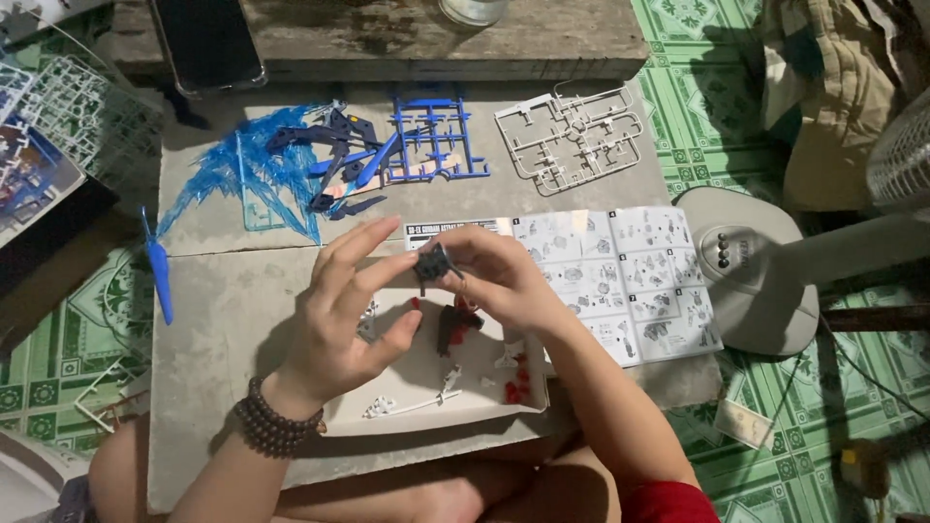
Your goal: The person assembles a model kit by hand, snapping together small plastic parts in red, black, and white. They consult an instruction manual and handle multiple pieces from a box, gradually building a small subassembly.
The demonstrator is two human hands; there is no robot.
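Both hands hover over a shallow white cardboard tray (pixel 426 412) holding small red, white and dark model pieces. My right hand (pixel 504 276) pinches a small dark grey model part (pixel 433 263) between thumb and fingers. My left hand (pixel 344 315), with a brown bead bracelet on the wrist, touches the same part with its fingertips, palm facing right. A dark and red partly built piece (pixel 455 324) lies in the tray just below the hands.
A folded instruction sheet (pixel 620 276) lies right of the tray. Blue part frames (pixel 431 140), clear blue pieces (pixel 242 174) and a light grey frame (pixel 567 136) lie farther back. A phone (pixel 208 44) rests on a wooden block. A fan base (pixel 751 266) stands at right.
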